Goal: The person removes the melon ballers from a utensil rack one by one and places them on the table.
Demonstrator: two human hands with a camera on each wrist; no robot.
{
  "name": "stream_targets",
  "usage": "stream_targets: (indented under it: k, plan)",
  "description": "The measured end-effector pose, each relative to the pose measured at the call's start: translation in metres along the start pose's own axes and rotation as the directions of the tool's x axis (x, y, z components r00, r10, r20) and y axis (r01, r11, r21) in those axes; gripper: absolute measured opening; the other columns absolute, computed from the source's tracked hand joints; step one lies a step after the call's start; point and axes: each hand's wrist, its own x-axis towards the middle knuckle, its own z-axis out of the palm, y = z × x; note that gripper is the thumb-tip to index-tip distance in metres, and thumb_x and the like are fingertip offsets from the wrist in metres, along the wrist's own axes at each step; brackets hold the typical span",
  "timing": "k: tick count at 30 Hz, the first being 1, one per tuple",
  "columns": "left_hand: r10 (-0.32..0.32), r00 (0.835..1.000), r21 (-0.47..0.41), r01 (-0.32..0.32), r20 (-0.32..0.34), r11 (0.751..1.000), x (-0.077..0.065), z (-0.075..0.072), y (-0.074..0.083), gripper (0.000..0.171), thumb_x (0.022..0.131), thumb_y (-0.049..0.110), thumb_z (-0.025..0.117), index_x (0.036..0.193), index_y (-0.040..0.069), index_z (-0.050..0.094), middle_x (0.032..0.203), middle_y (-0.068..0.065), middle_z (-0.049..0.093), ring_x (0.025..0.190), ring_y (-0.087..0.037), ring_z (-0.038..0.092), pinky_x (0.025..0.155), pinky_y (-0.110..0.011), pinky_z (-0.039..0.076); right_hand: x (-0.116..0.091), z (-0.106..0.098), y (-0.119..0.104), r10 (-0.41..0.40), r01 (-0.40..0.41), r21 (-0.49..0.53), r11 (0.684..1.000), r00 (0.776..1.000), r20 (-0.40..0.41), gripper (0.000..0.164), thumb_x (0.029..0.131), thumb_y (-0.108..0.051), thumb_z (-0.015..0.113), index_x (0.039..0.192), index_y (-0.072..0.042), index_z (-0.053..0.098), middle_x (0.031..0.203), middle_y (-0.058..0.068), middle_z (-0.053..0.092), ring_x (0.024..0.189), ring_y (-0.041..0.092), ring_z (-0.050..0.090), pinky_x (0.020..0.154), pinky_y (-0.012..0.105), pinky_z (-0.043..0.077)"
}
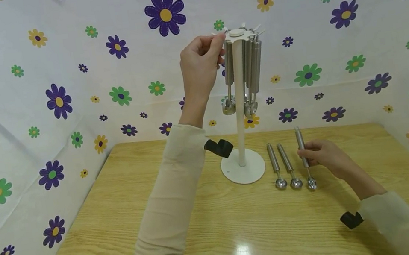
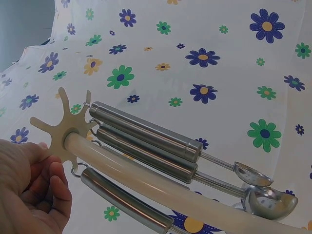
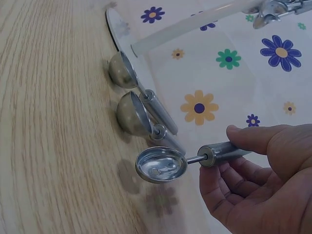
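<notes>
A white utensil stand (image 1: 240,118) rises from a round base, with several steel melon ballers (image 2: 146,151) hanging by rings from the hooks of its star-shaped top. My left hand (image 1: 199,61) pinches one arm of that top (image 2: 68,119) between thumb and fingers. To the right, my right hand (image 1: 326,155) grips a melon baller by its handle (image 1: 301,140). Its oval bowl (image 3: 162,165), with a small hole in it, points toward me, close over the table. Two more melon ballers (image 1: 273,161) (image 1: 287,162) lie side by side between the stand and my right hand.
The wooden table (image 1: 203,239) ends at the back against a white flowered cloth (image 1: 134,67), which also covers both sides. Black wrist mounts (image 1: 219,148) stick out from both sleeves.
</notes>
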Motion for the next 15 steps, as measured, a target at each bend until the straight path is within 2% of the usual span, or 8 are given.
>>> stream_targets:
  k: [5, 11, 15]
  plan:
    - [0.002, 1.000, 0.003, -0.002, 0.001, 1.000, 0.000, 0.000, 0.000, 0.020, 0.103, 0.016, 0.067, 0.106, -0.003, 0.071, 0.083, -0.008, 0.067, 0.068, -0.017, 0.059, 0.067, -0.023, 0.053, 0.002, 0.000, 0.002, 0.011, -0.011, -0.004, 1.000, 1.000, 0.003, 0.054, 0.107, -0.031, 0.060, 0.136, 0.014, 0.052, 0.121, 0.024, 0.065, 0.099, 0.023, 0.068, 0.097, 0.043, 0.053]
    - [0.003, 1.000, -0.010, -0.003, 0.003, 1.000, 0.000, 0.000, 0.000, 0.019, 0.103, 0.015, 0.067, 0.106, -0.003, 0.071, 0.081, -0.007, 0.066, 0.068, -0.017, 0.058, 0.066, -0.022, 0.052, 0.011, 0.002, 0.009, 0.013, -0.013, 0.021, 1.000, 1.000, 0.005, 0.051, 0.106, -0.024, 0.061, 0.136, 0.017, 0.052, 0.117, 0.021, 0.066, 0.098, 0.021, 0.068, 0.089, 0.032, 0.057]
    - [0.005, 1.000, -0.012, -0.005, 0.002, 1.000, 0.000, 0.000, 0.000, 0.019, 0.103, 0.015, 0.067, 0.105, -0.003, 0.071, 0.081, -0.007, 0.066, 0.068, -0.017, 0.058, 0.066, -0.023, 0.052, 0.013, 0.005, 0.007, 0.033, -0.033, 0.014, 0.999, 0.999, 0.012, 0.054, 0.107, -0.025, 0.060, 0.138, 0.018, 0.049, 0.121, 0.024, 0.064, 0.098, 0.018, 0.066, 0.089, 0.032, 0.057]
